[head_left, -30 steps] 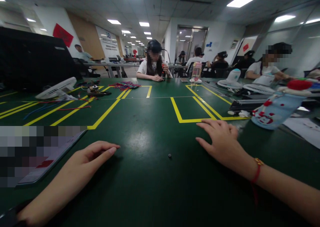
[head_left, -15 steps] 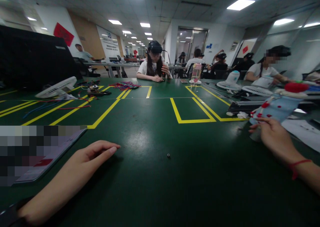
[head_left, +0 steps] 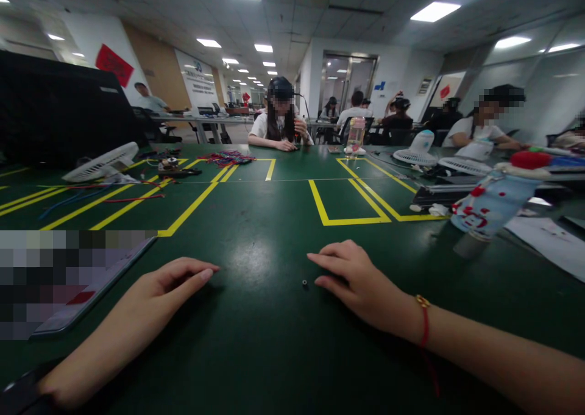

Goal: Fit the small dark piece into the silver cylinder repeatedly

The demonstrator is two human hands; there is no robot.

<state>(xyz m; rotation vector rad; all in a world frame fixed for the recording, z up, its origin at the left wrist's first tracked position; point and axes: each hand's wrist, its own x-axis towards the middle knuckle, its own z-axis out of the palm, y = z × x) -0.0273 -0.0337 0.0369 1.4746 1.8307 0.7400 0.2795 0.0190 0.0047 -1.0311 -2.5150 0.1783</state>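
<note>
A tiny dark ring-shaped part (head_left: 304,283), perhaps a nut, lies on the green table (head_left: 256,354) in front of me. Just to its right is my right hand (head_left: 354,281), thumb and index finger apart, holding nothing and not touching the part. My left hand (head_left: 176,287) rests on the table further left, its fingers stretched forward and empty, close to a tablet-like slab (head_left: 132,262) whose face is blurred out. Beyond my right forearm stands a light-blue decorated bottle (head_left: 496,205) with a red top.
At the back left lie a white fan (head_left: 103,162), a bundle of coloured wires (head_left: 228,158) and a small motor-like part (head_left: 170,165). A pink bottle (head_left: 355,136) and white fans (head_left: 415,150) stand back right. Across the table sits a person (head_left: 281,119). Yellow tape (head_left: 356,222) marks the surface.
My right hand has come away from the blue bottle and moved left, close to the small ring-shaped part. My left hand has stayed in place.
</note>
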